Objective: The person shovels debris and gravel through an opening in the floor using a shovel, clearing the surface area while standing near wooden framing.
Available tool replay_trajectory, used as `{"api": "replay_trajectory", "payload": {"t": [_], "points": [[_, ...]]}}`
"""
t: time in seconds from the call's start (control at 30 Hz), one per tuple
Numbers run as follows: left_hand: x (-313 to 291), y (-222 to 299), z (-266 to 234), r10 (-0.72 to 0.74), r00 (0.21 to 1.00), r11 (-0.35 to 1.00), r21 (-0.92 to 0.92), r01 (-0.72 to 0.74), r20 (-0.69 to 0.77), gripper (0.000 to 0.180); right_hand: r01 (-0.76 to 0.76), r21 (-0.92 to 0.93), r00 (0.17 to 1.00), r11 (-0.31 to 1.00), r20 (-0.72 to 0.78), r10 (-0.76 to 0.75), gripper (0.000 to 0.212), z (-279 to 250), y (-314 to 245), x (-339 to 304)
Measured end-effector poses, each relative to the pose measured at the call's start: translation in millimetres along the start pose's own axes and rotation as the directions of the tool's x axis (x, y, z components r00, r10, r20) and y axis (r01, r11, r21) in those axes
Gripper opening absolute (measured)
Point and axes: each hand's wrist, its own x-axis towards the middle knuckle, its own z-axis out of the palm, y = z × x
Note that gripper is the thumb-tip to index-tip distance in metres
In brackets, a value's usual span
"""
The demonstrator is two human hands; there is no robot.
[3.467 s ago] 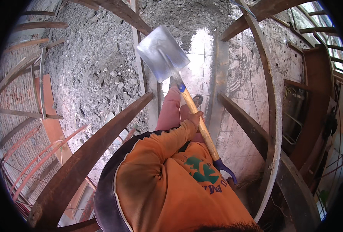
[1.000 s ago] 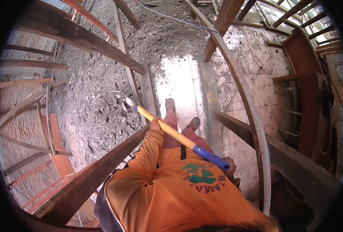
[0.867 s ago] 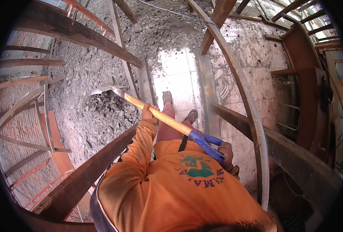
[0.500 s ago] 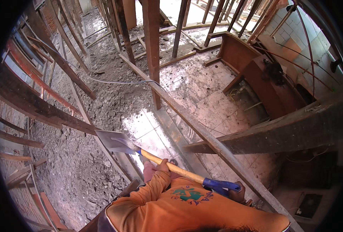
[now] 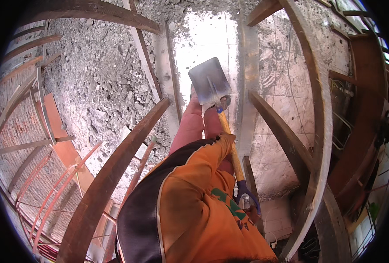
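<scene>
A square-bladed shovel (image 5: 210, 81) has its grey metal blade out over my feet, face up, with nothing on it. Its yellow wooden shaft runs back along my right side to a blue D-shaped grip. My left hand (image 5: 231, 137) is closed round the middle of the shaft, its fingers mostly hidden by the orange sleeve. At the blue grip, my right hand (image 5: 252, 213) is closed and partly hidden by my shirt. My feet stand on a pale tiled strip (image 5: 207, 33) below the blade.
Grey rubble (image 5: 111, 65) covers the ground on the left, past a wooden board (image 5: 144, 57). Dark timber props (image 5: 115, 175) rise close on both sides, with a long timber (image 5: 319, 109) to the right. Brown wooden furniture (image 5: 361, 114) stands farther right.
The view has turned, so the rubble and timbers sit differently. The shovel blade has swung from over the rubble edge at the left to ahead of my feet. Both hands keep hold.
</scene>
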Motion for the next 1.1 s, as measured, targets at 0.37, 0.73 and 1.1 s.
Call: {"api": "replay_trajectory", "payload": {"t": [0.37, 0.73, 1.1], "points": [[33.8, 135.7, -53.7, 0.47, 0.867, 0.877, -0.024, -0.48, -0.168, 0.025, -0.017, 0.111, 1.0, 0.994, 0.024, 0.015, 0.021, 168.2, -3.2, 26.0], [9.5, 358.1, -94.6, 0.47, 0.874, 0.88, -0.013, -0.475, -0.123, 0.014, -0.196, 0.332, 0.913, 0.923, 0.405, 0.049, 0.018, 375.8, -37.2, 21.3], [68.2, 475.4, -123.5, 0.538, 0.818, 0.843, 0.139, -0.519, -0.206, 0.042, -0.191, 0.386, 0.918, 0.903, 0.395, 0.025, 0.021, 488.9, 3.7, 70.5]]}}
